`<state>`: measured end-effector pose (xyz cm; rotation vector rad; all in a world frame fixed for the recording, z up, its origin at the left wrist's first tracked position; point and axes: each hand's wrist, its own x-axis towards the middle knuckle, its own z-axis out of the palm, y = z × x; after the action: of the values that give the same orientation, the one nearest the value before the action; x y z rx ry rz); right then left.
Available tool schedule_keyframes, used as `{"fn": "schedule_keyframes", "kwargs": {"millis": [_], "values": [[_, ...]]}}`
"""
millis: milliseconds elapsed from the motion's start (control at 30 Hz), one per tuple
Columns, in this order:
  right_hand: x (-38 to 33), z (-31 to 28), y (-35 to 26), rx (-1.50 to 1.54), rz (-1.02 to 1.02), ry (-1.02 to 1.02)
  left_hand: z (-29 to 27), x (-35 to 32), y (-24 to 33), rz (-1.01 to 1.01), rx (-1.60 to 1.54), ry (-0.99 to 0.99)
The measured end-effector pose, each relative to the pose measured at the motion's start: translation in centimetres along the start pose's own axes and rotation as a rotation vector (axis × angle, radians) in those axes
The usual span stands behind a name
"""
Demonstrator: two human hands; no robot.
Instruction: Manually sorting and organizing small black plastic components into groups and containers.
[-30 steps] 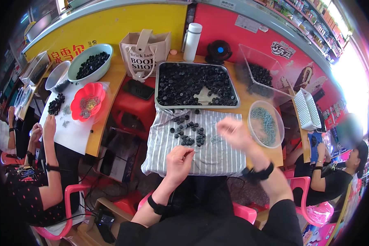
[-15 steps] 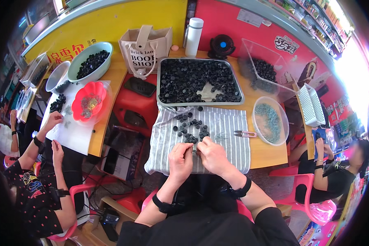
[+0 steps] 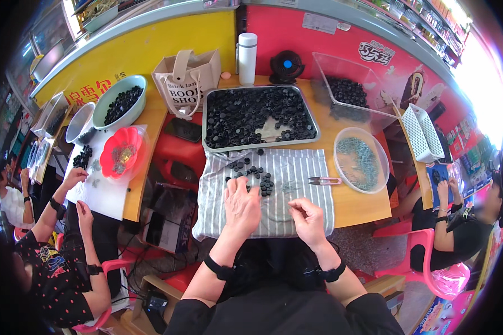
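Observation:
My left hand [image 3: 242, 207] reaches over some small round black pieces [image 3: 266, 184] on a grey-and-white striped cloth [image 3: 318, 204]. Its fingers are apart and bent downward, and the fingertips partly hide the pieces below. To the right, just above the cloth, my right hand [image 3: 307, 220] has thumb and forefinger pinched together; whatever is between them is too small to make out. Beyond the cloth stands a shallow tray [image 3: 262, 147] full of the same black pieces. A clear round tub [image 3: 387, 170] of thin bluish-green pins lies at the right, beside small thread snips [image 3: 325, 181].
At the back are a canvas tote bag [image 3: 207, 70], a white bottle [image 3: 247, 58], a black fan [image 3: 286, 67] and a clear bin [image 3: 374, 111] with black pieces. On the left table sit a red bowl [image 3: 134, 145] and a green basin [image 3: 142, 92]. People sit on both sides.
My hands have moved apart. The left one has gone forward to the black pieces with its fingers spreading; the right has drawn aside, still pinched. The view has shifted slightly.

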<state>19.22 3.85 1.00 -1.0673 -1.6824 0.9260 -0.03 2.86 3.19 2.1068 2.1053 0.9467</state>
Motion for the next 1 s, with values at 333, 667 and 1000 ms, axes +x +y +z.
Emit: {"fn": "schedule_keyframes", "kwargs": {"millis": [333, 667, 1000], "values": [[-0.7, -0.7, 1.1, 0.301, 0.110, 0.144, 0.0, -0.2, 1.5, 0.181, -0.382, 0.138], [-0.1, -0.2, -2.1, 0.535, 0.058, 0.105, 0.2, -2.0, 4.7, 0.055, -0.717, -0.051], [-0.8, 0.0, -2.1, 0.422, -0.025, 0.102, 0.3, -2.7, 4.5, 0.027, -0.677, -0.001]]}}
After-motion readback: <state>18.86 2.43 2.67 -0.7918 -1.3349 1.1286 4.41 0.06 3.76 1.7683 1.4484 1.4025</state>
